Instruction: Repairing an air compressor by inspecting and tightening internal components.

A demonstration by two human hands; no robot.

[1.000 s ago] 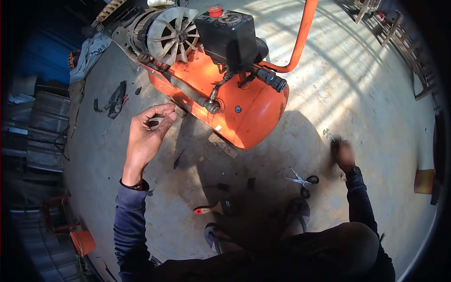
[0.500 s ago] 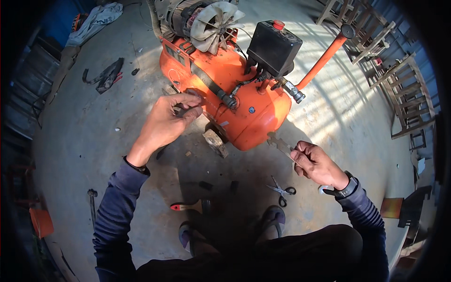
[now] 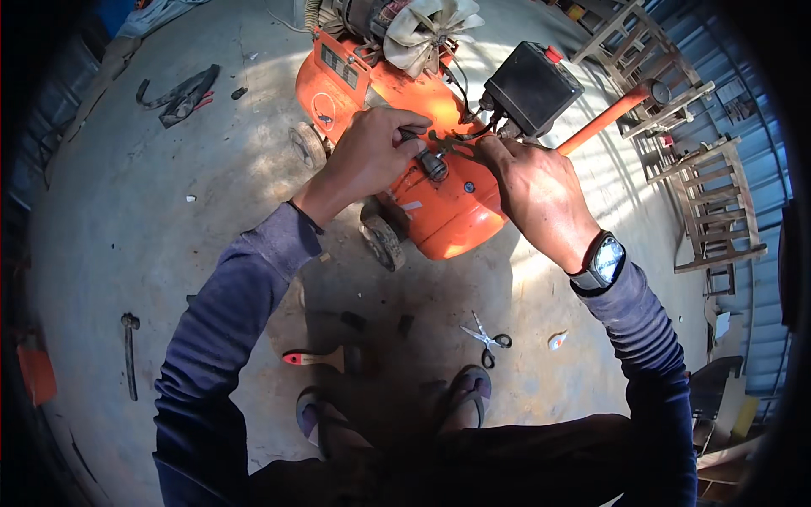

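Note:
An orange air compressor tank (image 3: 460, 226) stands in front of me on wheels. My left hand (image 3: 363, 156) is closed around the dark hose (image 3: 411, 133) on top of the tank, just behind its metal fitting (image 3: 434, 166). My right hand (image 3: 541, 198) grips a flat metal spanner (image 3: 456, 146) between thumb and fingers. Its notched end lies close to the fitting; whether the jaw is seated on it I cannot tell. Beyond my right hand sits a black pressure switch box (image 3: 532, 89) with a red knob. A white-bladed fan (image 3: 429, 34) sits on the motor.
Near my feet lie scissors (image 3: 485, 340), a paintbrush (image 3: 317, 359) and a small white round object (image 3: 557, 340). A hammer (image 3: 129, 355) lies to the left. Dark cloth (image 3: 187, 93) rests at the far left. An orange handle (image 3: 612, 117) slants up rightward; wooden frames (image 3: 714, 198) stand by the wall.
My right hand has carried the spanner up and leftward from beside the tank to the fitting. My left hand has moved right and forward onto the hose. The view has shifted slightly.

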